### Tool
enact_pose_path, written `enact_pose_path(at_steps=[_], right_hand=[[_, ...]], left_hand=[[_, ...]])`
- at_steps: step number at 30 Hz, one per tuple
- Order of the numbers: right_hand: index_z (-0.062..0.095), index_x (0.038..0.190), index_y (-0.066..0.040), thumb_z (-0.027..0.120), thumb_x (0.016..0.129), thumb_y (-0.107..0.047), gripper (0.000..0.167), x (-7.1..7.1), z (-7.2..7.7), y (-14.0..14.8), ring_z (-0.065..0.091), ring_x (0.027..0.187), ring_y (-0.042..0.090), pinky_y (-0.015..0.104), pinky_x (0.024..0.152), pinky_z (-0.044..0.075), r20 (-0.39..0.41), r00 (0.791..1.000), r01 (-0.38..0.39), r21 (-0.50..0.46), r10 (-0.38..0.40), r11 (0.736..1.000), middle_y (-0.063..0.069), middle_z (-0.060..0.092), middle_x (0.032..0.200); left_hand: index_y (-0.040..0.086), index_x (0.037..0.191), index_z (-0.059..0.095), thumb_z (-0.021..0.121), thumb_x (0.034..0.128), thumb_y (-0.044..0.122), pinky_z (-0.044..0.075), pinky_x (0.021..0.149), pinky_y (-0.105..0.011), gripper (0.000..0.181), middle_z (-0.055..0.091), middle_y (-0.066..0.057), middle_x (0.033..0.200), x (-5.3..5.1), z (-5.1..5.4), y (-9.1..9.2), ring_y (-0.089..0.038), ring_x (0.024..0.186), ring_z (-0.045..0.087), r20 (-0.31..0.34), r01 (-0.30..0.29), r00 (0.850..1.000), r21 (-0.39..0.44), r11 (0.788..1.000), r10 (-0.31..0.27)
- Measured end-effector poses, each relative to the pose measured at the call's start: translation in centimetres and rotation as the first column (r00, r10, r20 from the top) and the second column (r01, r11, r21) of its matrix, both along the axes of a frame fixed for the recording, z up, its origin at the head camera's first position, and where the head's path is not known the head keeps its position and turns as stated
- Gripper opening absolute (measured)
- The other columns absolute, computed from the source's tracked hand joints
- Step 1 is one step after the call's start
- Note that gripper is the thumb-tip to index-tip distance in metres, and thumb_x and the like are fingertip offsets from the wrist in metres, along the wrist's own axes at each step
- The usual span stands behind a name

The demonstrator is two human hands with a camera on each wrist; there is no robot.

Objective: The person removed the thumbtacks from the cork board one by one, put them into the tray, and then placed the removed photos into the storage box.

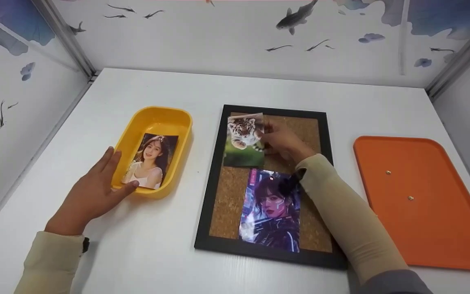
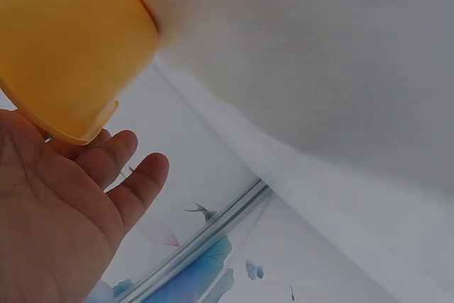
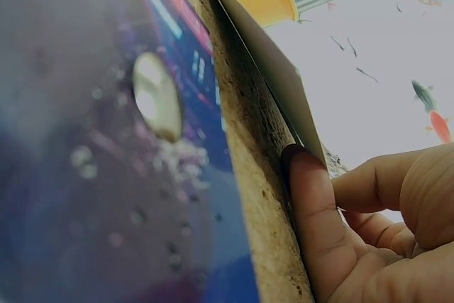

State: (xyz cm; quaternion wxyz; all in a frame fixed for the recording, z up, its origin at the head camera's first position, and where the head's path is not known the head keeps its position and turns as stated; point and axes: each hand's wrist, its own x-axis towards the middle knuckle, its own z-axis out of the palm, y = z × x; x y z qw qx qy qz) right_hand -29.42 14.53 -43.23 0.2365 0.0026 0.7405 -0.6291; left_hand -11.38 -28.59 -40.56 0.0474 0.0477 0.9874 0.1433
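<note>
My right hand pinches the right edge of a tiger cub photo over the upper left of a black-framed cork board. In the right wrist view the photo stands edge-on, tilted off the cork, with thumb and finger on its edge. Lower on the board lies a purple picture of a figure, with a shiny round pin near its top. My left hand, fingers extended, rests at the near left rim of a yellow tub. A portrait photo lies inside the tub.
An orange tray lies right of the board, with two small metallic pins on it. Everything stands on a white table. White panels with painted fish enclose the back and sides.
</note>
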Motion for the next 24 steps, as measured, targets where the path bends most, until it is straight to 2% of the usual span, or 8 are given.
enact_pose_path(at_steps=[5,9,14,19,24], right_hand=[[0.055,0.135,-0.011,0.06,0.099,-0.007,0.037,0.0,0.1,0.0,0.06,0.084,0.018,0.03,0.068,0.057,0.005,1.0,0.013,0.003,-0.013,1.0,0.011,0.056,0.111],[0.053,0.137,-0.01,0.059,0.098,-0.005,0.04,0.0,0.1,-0.1,0.061,0.089,0.021,0.032,0.073,0.058,0.017,1.0,0.021,0.007,-0.021,1.0,0.012,0.056,0.115],[0.052,0.139,-0.01,0.058,0.097,-0.001,0.044,0.1,0.1,-0.1,0.062,0.093,0.023,0.036,0.078,0.058,0.036,0.999,0.031,0.001,-0.031,1.0,0.013,0.056,0.119],[0.051,0.14,-0.012,0.058,0.096,0.001,0.046,0.2,0.1,-0.1,0.063,0.095,0.025,0.036,0.08,0.057,0.052,0.998,0.043,0.004,-0.043,0.999,0.013,0.057,0.12],[0.05,0.14,-0.012,0.057,0.095,0.003,0.048,0.1,0.1,-0.1,0.062,0.096,0.026,0.038,0.08,0.057,0.049,0.998,0.048,-0.005,-0.047,0.999,0.014,0.056,0.12]], left_hand=[[0.003,0.159,0.013,0.047,0.0922,0.07,0.027,0.106,-0.069,0.101,0.01,-0.023,0.163,0.1,0.1,0.1,-0.053,0.14,0.024,-0.009,0.005,1.0,-0.02,1.0,-0.006],[0.0,0.157,0.018,0.049,0.0915,0.07,0.026,0.106,-0.069,0.101,0.015,-0.024,0.162,0.0,-0.1,0.1,-0.051,0.142,0.021,-0.073,0.017,0.997,-0.037,0.999,-0.019],[-0.001,0.157,0.017,0.051,0.0923,0.067,0.02,0.11,-0.068,0.1,0.01,-0.021,0.164,-0.5,-0.7,0.1,-0.045,0.148,0.008,-0.131,0.034,0.991,-0.062,0.998,-0.042],[-0.003,0.157,0.014,0.045,0.0946,0.066,0.016,0.113,-0.065,0.098,0.006,-0.019,0.165,-0.7,-1.1,0.1,-0.04,0.15,0.002,-0.116,0.059,0.991,-0.082,0.995,-0.068],[-0.003,0.156,0.011,0.043,0.0964,0.064,0.016,0.113,-0.065,0.096,0.005,-0.019,0.165,-0.9,-1.1,0.3,-0.041,0.15,0.0,-0.086,0.061,0.994,-0.087,0.994,-0.068]])
